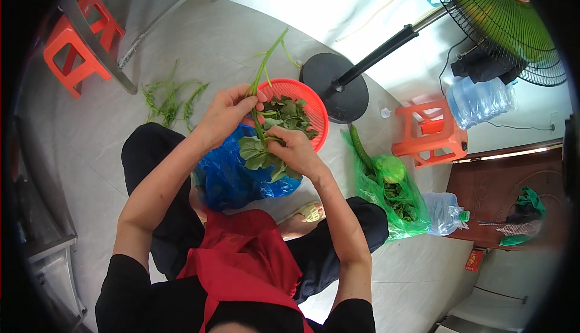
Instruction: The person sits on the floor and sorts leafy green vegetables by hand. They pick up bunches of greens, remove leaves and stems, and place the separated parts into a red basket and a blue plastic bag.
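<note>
A long green leafy stem (264,67) is held up between my two hands, over the near left side of a red mesh basket (321,110). Higher on the stem, my left hand (228,112) pinches it between thumb and fingers. My right hand (295,150) closes on its lower part, beside broad green leaves (256,153) that hang below the fingers. Picked leaves (294,114) lie inside the basket. Under my hands, a blue plastic bag (226,173) rests on the floor between my legs.
Loose stems (169,98) lie on the floor at left, near an orange stool (84,46). A fan's round black base (329,94) stands behind the basket. To the right are a green bag of vegetables (386,197), a plastic jug (444,212) and another orange stool (430,133).
</note>
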The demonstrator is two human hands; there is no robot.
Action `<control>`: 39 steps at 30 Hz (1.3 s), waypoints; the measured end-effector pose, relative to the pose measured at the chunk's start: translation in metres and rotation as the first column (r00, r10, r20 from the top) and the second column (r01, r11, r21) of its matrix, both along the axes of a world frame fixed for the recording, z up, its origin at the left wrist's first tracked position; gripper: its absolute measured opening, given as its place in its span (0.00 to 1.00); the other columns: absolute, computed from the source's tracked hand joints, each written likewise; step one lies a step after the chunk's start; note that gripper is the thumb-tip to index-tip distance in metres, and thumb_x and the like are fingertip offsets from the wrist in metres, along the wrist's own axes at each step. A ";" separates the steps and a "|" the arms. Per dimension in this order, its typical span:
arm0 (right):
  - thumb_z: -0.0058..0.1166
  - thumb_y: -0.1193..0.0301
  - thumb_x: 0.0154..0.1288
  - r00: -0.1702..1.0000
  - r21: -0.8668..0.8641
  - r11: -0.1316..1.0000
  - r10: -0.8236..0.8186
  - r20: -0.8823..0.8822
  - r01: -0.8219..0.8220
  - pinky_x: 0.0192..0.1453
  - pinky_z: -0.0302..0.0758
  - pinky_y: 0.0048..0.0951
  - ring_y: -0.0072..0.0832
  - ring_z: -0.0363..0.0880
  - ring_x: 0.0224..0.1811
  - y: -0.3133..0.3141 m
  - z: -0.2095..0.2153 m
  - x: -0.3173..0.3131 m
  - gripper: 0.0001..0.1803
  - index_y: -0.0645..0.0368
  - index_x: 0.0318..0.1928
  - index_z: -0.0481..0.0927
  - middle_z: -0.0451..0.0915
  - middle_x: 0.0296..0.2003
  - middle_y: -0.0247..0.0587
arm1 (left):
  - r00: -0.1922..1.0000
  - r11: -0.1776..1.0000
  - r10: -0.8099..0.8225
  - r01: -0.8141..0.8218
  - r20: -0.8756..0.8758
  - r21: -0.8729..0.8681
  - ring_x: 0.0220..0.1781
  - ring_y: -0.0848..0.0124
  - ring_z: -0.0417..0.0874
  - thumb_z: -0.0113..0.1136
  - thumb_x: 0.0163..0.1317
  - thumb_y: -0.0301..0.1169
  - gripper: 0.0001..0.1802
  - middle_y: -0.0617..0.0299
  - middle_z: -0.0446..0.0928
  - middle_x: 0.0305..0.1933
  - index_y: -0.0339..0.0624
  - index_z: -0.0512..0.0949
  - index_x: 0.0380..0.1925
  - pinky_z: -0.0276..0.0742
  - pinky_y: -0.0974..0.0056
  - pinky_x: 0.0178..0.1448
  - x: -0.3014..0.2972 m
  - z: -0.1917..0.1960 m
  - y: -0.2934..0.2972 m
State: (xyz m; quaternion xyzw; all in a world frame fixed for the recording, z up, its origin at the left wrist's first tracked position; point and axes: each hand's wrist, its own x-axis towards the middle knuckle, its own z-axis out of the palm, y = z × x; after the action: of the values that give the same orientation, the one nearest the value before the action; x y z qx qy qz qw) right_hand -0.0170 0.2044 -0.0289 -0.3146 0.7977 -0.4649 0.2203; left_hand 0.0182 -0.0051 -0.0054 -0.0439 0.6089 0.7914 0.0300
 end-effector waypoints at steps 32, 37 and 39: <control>0.45 0.68 0.76 0.933 -0.279 0.939 -0.096 0.346 0.200 0.41 0.67 0.18 0.13 0.70 0.34 -0.006 0.013 0.022 0.11 0.62 0.44 0.77 0.76 0.31 0.27 | 0.986 0.984 0.086 -0.107 0.139 0.146 0.39 0.70 0.86 0.60 0.67 0.37 0.12 0.62 0.81 0.37 0.39 0.79 0.42 0.83 0.67 0.39 -0.008 0.005 -0.015; 0.46 0.70 0.72 0.935 -0.212 0.955 -0.129 0.329 0.207 0.39 0.66 0.18 0.14 0.69 0.32 -0.001 0.001 0.020 0.09 0.61 0.41 0.78 0.75 0.29 0.27 | 0.993 0.996 0.071 -0.076 0.099 0.045 0.39 0.70 0.86 0.61 0.67 0.35 0.11 0.62 0.81 0.37 0.40 0.79 0.42 0.83 0.68 0.40 0.002 0.013 -0.008; 0.48 0.70 0.70 0.853 -0.254 0.908 -0.175 0.492 0.333 0.37 0.69 0.19 0.15 0.71 0.31 0.002 -0.015 0.015 0.09 0.61 0.39 0.78 0.76 0.29 0.29 | 0.999 0.997 0.052 -0.052 0.006 0.058 0.40 0.71 0.85 0.60 0.68 0.33 0.10 0.62 0.80 0.38 0.40 0.79 0.43 0.82 0.67 0.43 0.006 0.012 0.002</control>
State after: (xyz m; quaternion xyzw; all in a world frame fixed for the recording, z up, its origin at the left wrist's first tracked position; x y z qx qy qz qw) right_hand -0.0022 0.2068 -0.0438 -0.1185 0.6683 -0.6780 0.2823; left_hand 0.0245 -0.0033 0.0065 -0.0606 0.5841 0.8094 0.0123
